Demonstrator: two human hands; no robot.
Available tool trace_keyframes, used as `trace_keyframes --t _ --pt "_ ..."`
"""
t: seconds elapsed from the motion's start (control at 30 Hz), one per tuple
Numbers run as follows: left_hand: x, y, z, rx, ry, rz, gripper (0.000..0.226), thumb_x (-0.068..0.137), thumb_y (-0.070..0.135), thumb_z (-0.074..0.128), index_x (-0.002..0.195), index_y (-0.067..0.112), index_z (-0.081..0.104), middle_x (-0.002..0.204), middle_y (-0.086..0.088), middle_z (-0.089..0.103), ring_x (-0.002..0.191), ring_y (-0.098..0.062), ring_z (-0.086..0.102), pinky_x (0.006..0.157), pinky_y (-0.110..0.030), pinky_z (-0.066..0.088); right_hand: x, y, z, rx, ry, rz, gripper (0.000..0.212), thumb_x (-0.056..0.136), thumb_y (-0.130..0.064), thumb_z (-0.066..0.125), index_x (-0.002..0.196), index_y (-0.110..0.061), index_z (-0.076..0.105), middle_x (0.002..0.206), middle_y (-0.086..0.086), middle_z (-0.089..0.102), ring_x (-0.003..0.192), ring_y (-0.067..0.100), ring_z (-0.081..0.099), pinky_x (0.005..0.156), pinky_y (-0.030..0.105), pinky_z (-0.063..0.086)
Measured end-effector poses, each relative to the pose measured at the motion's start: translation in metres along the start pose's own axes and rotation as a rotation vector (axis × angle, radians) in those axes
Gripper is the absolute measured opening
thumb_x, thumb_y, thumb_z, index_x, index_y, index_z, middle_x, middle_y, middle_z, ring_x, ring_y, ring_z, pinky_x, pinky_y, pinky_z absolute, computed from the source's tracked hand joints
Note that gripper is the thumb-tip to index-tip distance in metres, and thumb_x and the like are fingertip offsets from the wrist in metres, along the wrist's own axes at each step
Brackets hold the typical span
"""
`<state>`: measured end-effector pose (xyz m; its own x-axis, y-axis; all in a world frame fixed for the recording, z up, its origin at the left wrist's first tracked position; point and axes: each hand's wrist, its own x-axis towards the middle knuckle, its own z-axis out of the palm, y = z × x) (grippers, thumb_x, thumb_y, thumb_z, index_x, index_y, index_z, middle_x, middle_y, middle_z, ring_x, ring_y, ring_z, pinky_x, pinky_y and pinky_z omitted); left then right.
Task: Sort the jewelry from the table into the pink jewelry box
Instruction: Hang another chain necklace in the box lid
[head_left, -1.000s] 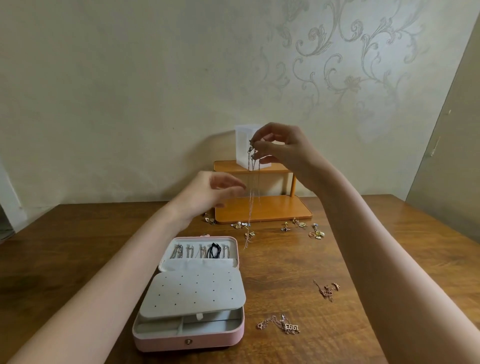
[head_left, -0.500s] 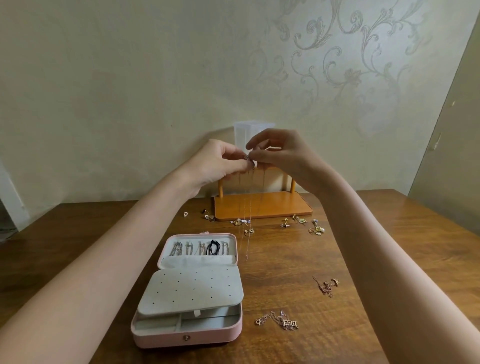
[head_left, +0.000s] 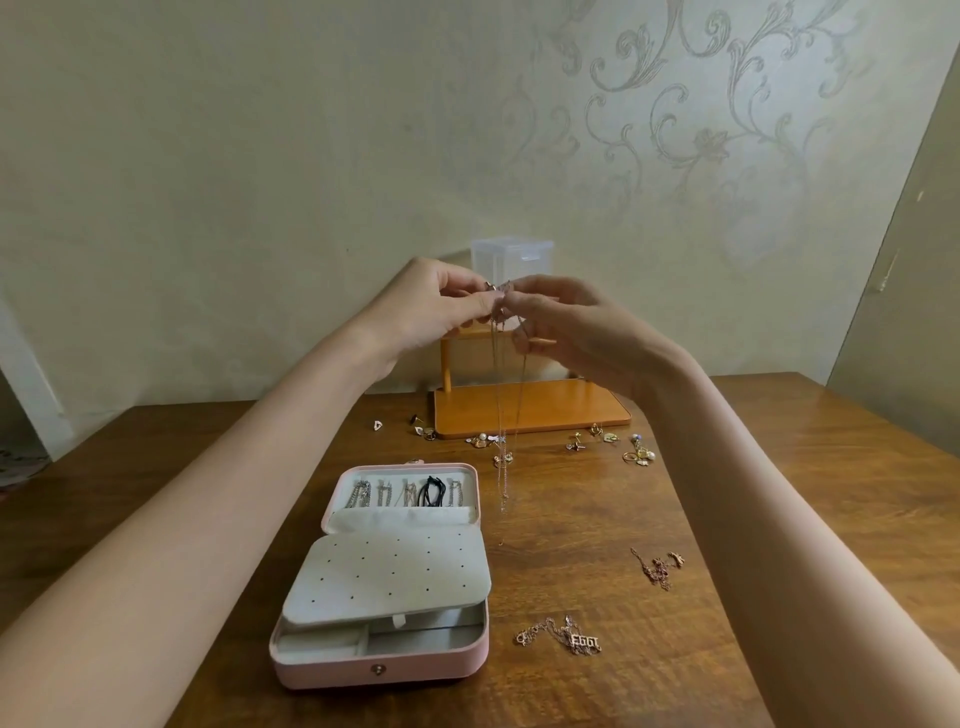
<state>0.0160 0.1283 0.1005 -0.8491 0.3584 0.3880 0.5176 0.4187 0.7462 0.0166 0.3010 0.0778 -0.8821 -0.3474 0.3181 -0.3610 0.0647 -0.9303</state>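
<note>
Both hands raised: L hand (head_left: 439, 306) & R hand (head_left: 566, 327) pinch chain (head_left: 501, 415).

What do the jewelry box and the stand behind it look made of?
Pink jewelry box: likely faux leather, smooth matte pink skin, metal snap; pale felt-like lining. Stand: probably lacquered wood, orange with a soft sheen, though painted board is possible.

This looks like a room in a home. The wall (head_left: 311, 182) has curly flower wallpaper. A brown wooden table (head_left: 779, 467) stands against it, with a small orange shelf (head_left: 530, 410) at its back edge.
</note>
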Motion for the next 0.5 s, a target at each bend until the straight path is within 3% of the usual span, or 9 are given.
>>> trace_keyframes --t 0.13,0.27,0.4,0.5 --pt "0.006 0.0014 0.0003 -0.034 0.06 -0.019 0.013 0.089 0.024 0.061 0.088 0.016 0.071 0.075 0.005 0.06 0.074 -0.011 0.053 0.08 -0.033 0.05 -0.0009 0.0044 0.0003 0.006 -0.021 0.027 0.016 0.088 -0.009 0.059 0.102 -0.003 0.063 0.095 0.009 0.064 0.085 0.019 0.054 0.069 0.021 0.05" --pt "0.0084 0.0017 0.0004 -0.076 0.115 -0.036 0.01 0.087 0.027 0.063 0.085 0.019 0.07 0.082 -0.004 0.062 0.073 -0.014 0.053 0.086 -0.036 0.05 -0.0007 0.006 0.0004 -0.017 -0.029 0.031 0.021 0.09 -0.008 0.056 0.107 0.002 0.062 0.097 0.008 0.067 0.079 0.012 0.06 0.069 0.021 0.051" --pt "0.0097 0.0003 0.002 -0.098 0.109 -0.059 0.011 0.087 0.025 0.064 0.086 0.017 0.07 0.076 -0.004 0.06 0.074 -0.016 0.053 0.087 -0.038 0.05 0.0021 0.0069 0.0017 -0.169 -0.006 0.017 0.02 0.09 -0.021 0.058 0.105 -0.011 0.068 0.1 0.001 0.069 0.093 0.013 0.06 0.082 0.031 0.046" --pt "0.0106 -0.0013 0.004 -0.139 0.099 -0.057 0.005 0.087 0.018 0.064 0.088 0.017 0.068 0.074 0.0 0.06 0.072 -0.013 0.056 0.075 -0.028 0.052 0.0064 0.0078 0.0063 -0.184 -0.015 0.006 0.019 0.092 -0.025 0.054 0.104 -0.017 0.066 0.096 -0.003 0.071 0.098 0.01 0.062 0.091 0.037 0.043"
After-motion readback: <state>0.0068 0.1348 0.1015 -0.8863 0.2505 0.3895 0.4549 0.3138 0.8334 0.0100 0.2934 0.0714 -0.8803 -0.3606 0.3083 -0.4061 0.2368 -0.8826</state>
